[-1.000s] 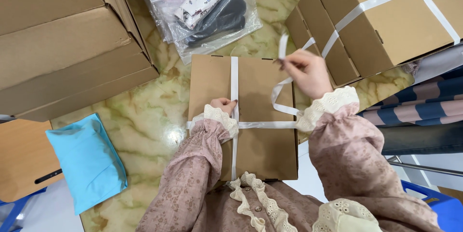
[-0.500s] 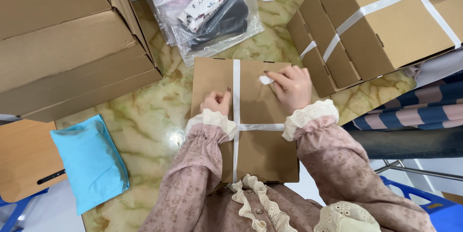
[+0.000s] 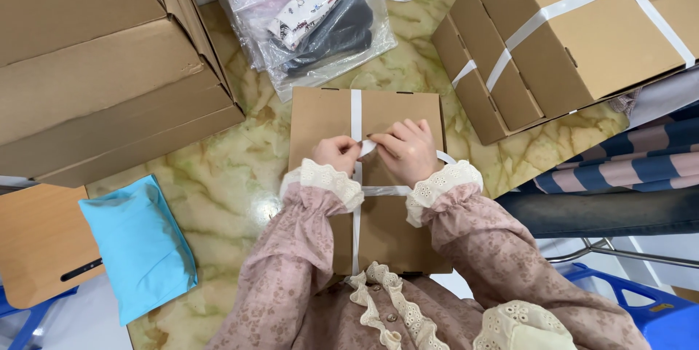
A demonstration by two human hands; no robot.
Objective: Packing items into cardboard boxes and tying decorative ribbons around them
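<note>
White satin ribbon [image 3: 356, 113] running lengthwise over flat brown cardboard box [image 3: 366, 175], pinched at centre between left hand [image 3: 337, 155] and right hand [image 3: 405, 148], both equally near

brown ribboned box [image 3: 397, 226] centre, tied boxes [image 3: 575, 37] right, blue pouch [image 3: 138, 244] left.

A blue pouch [image 3: 138, 244], a clear plastic bag [image 3: 313, 15] and a ribboned box [image 3: 604, 22] lie around.

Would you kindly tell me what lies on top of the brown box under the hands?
A white ribbon crosses the brown box, pinched by the left hand and right hand. Its crossing is hidden beneath them.
</note>
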